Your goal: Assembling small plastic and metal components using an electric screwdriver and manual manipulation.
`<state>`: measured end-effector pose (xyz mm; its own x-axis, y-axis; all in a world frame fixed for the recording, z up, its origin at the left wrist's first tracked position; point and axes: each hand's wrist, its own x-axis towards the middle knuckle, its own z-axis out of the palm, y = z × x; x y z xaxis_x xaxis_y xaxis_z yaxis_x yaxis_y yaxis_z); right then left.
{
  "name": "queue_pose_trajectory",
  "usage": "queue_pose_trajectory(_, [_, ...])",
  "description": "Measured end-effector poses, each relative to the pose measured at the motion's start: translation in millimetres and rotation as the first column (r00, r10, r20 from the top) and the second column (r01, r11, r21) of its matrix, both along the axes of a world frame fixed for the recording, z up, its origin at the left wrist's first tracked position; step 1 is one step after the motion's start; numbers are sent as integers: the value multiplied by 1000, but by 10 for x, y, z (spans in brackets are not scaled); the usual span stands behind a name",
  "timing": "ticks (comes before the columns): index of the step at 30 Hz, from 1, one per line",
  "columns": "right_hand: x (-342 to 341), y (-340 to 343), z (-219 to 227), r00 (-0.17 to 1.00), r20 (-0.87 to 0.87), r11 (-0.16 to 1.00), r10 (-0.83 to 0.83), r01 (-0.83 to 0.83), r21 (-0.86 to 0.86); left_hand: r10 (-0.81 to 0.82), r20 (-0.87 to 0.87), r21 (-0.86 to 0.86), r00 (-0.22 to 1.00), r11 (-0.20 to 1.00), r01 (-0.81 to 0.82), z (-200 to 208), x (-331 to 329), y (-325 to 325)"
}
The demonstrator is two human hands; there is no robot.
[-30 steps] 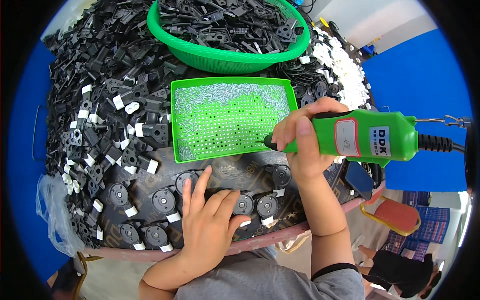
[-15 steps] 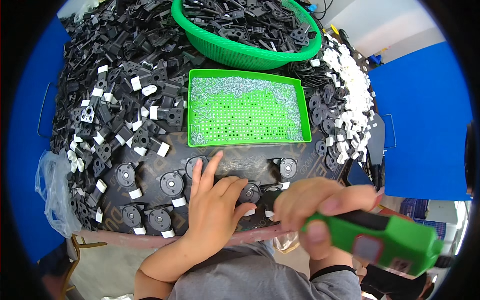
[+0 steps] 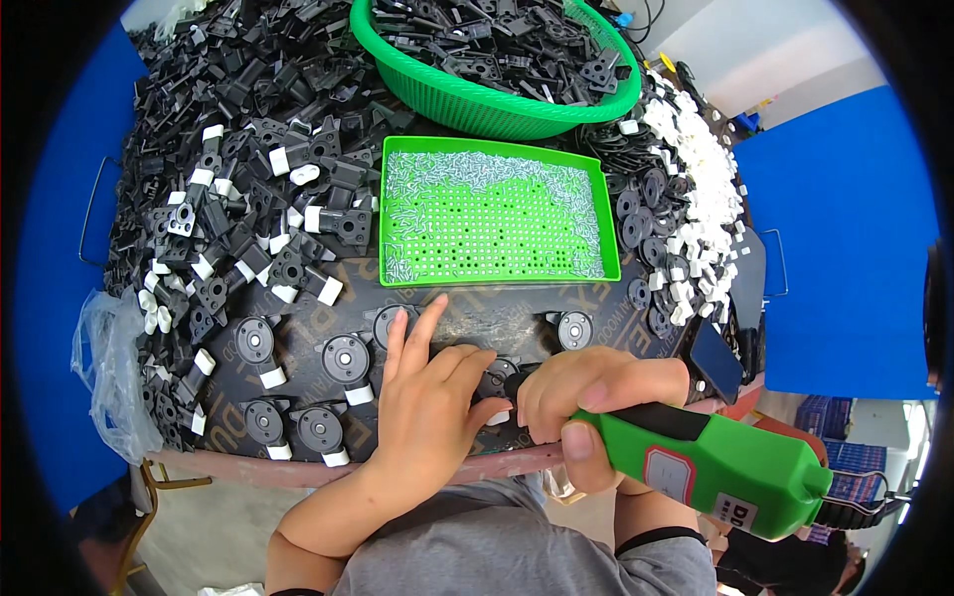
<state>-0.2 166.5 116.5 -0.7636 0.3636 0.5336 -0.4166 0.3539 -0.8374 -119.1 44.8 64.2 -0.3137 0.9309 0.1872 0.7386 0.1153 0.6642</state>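
Observation:
My right hand point(image 3: 606, 402) is wrapped round a green and black electric screwdriver point(image 3: 725, 462), which lies nearly level with its dark tip toward the left. Just at that tip is a black disc-topped bracket point(image 3: 497, 380) with a white end, partly covered by my fingers. My left hand point(image 3: 427, 407) rests on the table with its thumb and index finger on either side of this bracket; its other fingers stretch away from me. More such pieces lie around: a disc-topped bracket point(image 3: 346, 358) left of my left hand, and another point(image 3: 574, 331) beyond my right hand.
A green tray point(image 3: 384, 219) of small screws sits ahead, before a green basket point(image 3: 477, 107) of black parts. Black brackets point(image 3: 229, 199) heap up at the left, white caps point(image 3: 696, 179) and black discs point(image 3: 628, 228) at the right. A clear plastic bag point(image 3: 104, 387) hangs at the left edge.
My right hand and the screwdriver have moved left and slightly toward me, bringing the tip to the bracket by my left hand. My left hand stays in nearly the same place.

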Motion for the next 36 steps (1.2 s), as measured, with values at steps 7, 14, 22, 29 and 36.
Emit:
queue_pose_trajectory(7, [-43, 21, 2, 999, 43, 999, 12, -13, 38, -9, -9, -17, 1000, 1000, 9, -7, -12, -6])
queue_pose_trajectory(14, [-98, 94, 32, 995, 26, 993, 98, -99, 57, -14, -1, -10, 1000, 1000, 14, 4, -3, 9])
queue_pose_trajectory(22, [-138, -7, -4, 998, 56, 1000, 2, -4, 26, -9, 22, 12, 1000, 1000, 8, 10, -7, 0])
queue_pose_trajectory(29, [-27, 246, 179, 981, 15, 973, 191, -187, -132, -12, 20, -9, 1000, 1000, 12, -5, -5, -11])
queue_pose_trajectory(36, [-374, 706, -122, 892, -208, 913, -400, 369, -172, 4, 20, -7, 1000, 1000, -4, -26, 8, -16])
